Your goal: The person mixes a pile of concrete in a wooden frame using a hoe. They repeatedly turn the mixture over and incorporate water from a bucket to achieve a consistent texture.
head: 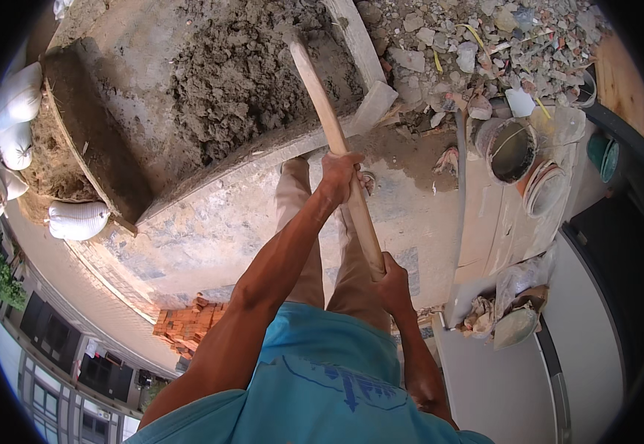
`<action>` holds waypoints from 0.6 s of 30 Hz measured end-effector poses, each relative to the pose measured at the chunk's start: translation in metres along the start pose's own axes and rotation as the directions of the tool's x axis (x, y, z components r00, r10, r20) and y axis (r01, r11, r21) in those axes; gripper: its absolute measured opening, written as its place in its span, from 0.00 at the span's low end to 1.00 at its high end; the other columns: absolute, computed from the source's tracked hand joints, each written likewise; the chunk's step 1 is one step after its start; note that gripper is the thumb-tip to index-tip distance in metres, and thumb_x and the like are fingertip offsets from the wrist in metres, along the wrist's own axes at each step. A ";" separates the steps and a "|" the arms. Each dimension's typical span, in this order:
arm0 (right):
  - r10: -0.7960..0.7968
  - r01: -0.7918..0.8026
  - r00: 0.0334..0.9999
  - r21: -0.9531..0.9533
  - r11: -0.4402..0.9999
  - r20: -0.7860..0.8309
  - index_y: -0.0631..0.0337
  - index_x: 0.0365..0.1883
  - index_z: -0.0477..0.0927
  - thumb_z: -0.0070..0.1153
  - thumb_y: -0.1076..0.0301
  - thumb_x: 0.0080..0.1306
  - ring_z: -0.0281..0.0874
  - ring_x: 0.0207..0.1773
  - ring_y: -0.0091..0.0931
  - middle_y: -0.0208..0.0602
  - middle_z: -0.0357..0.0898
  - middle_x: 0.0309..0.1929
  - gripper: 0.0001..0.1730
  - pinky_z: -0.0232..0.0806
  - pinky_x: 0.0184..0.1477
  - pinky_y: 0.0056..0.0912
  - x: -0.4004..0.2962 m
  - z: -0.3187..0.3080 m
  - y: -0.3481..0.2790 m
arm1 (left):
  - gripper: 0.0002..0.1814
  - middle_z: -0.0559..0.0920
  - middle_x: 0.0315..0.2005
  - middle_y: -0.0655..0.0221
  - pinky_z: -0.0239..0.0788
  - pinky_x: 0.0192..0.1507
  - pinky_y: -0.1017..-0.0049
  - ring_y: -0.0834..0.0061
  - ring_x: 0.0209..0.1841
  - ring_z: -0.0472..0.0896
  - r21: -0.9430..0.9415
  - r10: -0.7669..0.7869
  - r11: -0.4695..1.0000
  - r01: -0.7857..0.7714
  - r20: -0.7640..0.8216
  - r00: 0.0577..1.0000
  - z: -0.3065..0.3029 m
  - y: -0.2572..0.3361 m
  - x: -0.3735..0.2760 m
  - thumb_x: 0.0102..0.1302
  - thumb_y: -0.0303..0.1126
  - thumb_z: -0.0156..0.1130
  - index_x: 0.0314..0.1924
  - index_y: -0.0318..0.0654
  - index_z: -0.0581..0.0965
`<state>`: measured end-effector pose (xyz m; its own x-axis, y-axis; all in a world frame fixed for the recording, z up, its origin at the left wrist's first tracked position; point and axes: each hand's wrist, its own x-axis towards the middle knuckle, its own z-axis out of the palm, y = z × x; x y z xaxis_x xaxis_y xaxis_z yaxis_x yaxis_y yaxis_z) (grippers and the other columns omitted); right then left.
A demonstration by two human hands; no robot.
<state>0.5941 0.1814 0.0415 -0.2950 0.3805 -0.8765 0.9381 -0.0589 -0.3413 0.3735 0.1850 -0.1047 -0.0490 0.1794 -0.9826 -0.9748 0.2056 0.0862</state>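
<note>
Both fists grip a long wooden tool handle [322, 100] that slopes away from me over the near board of a mixing trough. My left hand [342, 176] is closed around its middle, while my right hand [393, 282] holds the end nearest my body. The far end reaches into a heap of wet grey mortar [233, 89], where the tool's head is hidden. Boards frame the mortar; the near board [294, 145] runs in front of my feet, and a wide, mortar-stained board [94, 133] stands at the left.
Rubble [466, 50] lies at the upper right. A bucket of murky liquid [513, 151], stacked buckets [546, 191] and a green bucket [602, 157] stand at the right. White sacks [77, 220] and sand [55, 161] are at the left, with red bricks [188, 324] at the lower left.
</note>
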 end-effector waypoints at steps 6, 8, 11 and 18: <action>0.030 -0.021 0.997 -0.117 0.993 0.075 0.73 0.53 0.74 0.71 0.58 0.48 0.82 0.42 0.52 0.63 0.81 0.35 0.38 0.74 0.43 0.46 -0.072 0.001 -0.009 | 0.10 0.73 0.22 0.68 0.73 0.20 0.68 0.75 0.18 0.74 -0.025 -0.008 1.000 0.009 0.029 1.000 -0.032 -0.024 -0.059 0.60 0.26 0.65 0.33 0.36 0.71; -0.023 0.035 0.992 -0.097 0.995 0.123 0.72 0.51 0.74 0.71 0.57 0.49 0.82 0.41 0.52 0.62 0.81 0.35 0.36 0.74 0.42 0.46 -0.076 -0.012 -0.013 | 0.09 0.73 0.22 0.68 0.73 0.20 0.68 0.74 0.18 0.74 -0.049 0.009 0.999 -0.007 0.036 0.999 -0.036 -0.024 -0.076 0.60 0.26 0.65 0.33 0.36 0.71; -0.075 0.087 0.973 -0.045 0.995 0.220 0.70 0.49 0.75 0.70 0.61 0.49 0.81 0.38 0.50 0.59 0.80 0.32 0.32 0.73 0.41 0.44 -0.061 -0.033 -0.042 | 0.09 0.73 0.21 0.68 0.72 0.21 0.68 0.73 0.18 0.74 -0.136 0.064 0.989 -0.062 0.010 0.998 -0.040 -0.016 -0.080 0.59 0.26 0.64 0.33 0.35 0.71; -0.356 0.372 0.923 -0.101 0.923 0.146 0.68 0.45 0.75 0.65 0.72 0.45 0.79 0.33 0.48 0.56 0.77 0.29 0.26 0.70 0.38 0.41 0.021 -0.025 -0.036 | 0.06 0.73 0.19 0.66 0.72 0.22 0.71 0.71 0.18 0.74 -0.123 0.333 0.929 -0.349 -0.133 0.934 -0.041 0.049 -0.096 0.59 0.27 0.62 0.29 0.35 0.73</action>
<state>0.5585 0.2145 0.0442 -0.6325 0.2373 -0.7373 0.7745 0.1806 -0.6062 0.3210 0.1381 -0.0130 -0.3991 0.1083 -0.9105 -0.9154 0.0101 0.4025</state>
